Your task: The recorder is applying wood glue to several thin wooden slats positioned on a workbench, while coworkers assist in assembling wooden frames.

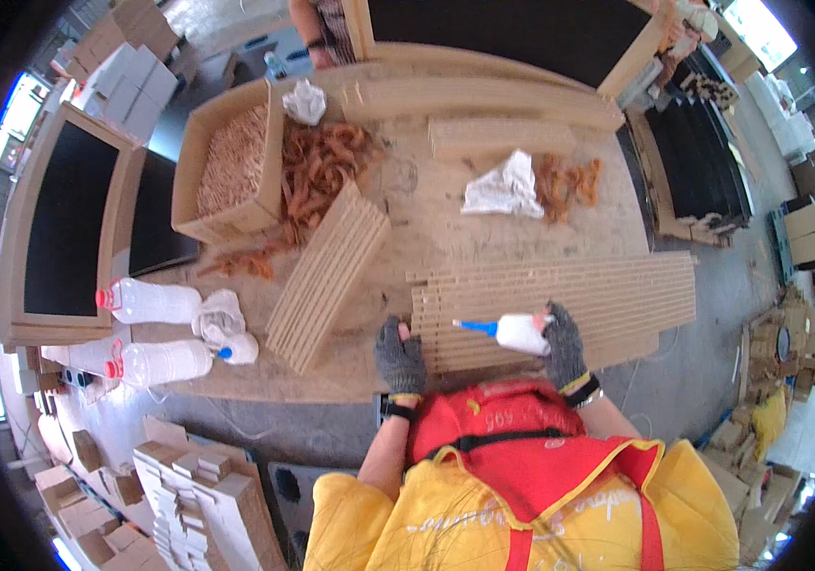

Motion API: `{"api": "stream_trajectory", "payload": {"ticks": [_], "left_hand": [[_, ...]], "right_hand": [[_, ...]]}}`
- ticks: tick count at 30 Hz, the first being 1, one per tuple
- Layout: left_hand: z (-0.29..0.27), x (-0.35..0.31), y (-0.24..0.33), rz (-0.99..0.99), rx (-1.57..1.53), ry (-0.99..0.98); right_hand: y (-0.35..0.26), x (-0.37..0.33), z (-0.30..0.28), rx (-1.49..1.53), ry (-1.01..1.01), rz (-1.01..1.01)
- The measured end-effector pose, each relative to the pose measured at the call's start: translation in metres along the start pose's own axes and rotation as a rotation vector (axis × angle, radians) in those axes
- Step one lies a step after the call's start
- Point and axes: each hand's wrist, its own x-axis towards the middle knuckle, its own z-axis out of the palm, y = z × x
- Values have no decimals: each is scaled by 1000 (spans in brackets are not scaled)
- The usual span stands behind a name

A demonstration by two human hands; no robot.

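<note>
My right hand (566, 344), in a dark grey fingerless glove, is closed round a white squeeze bottle (521, 334). The bottle lies nearly level, its blue nozzle pointing left above a row of long wooden slats (607, 295). At the left ends of those slats is my left hand (400, 360), gloved alike, with its fingers drawn in; what they hold, if anything, is hidden. Left of it, a slanted stack of grooved wooden strips (329, 276) lies on the worktable (407, 228).
A cardboard box (228, 162) of small wooden pieces stands left, beside brown curled strips (322, 157). Two clear bottles with red caps (162, 364) lie near the left edge. Crumpled white paper (505, 186) sits farther back. Another person's arm (317, 38) and a dark framed panel (512, 33) are at the far side.
</note>
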Motion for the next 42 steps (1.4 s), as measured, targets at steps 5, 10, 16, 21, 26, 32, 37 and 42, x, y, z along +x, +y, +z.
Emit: {"api": "stream_trajectory", "payload": {"ticks": [5,10,16,21,26,32,37,42], "left_hand": [[3,4,-5,-28,-74,7],[-5,-4,8,-19,-209,-70],[-7,-3,7,111,-161,-18],[-7,-1,11,131,-130,-2],[-9,-1,10,22,-141,-94],[-9,-1,13,77,-117,-44],[-8,-1,14,77,-125,-26],[-5,-3,8,71,-106,-6]], "right_hand": [[-31,6,31,-106,-19,129],[-50,3,54,-151,-28,150],[-55,4,76,-224,-74,90],[-67,8,84,-354,-72,10],[-95,12,99,-658,-142,-386],[-113,13,112,-719,-219,-523],[-119,15,116,-756,-247,-604],[-100,20,100,-687,-125,-340]]}}
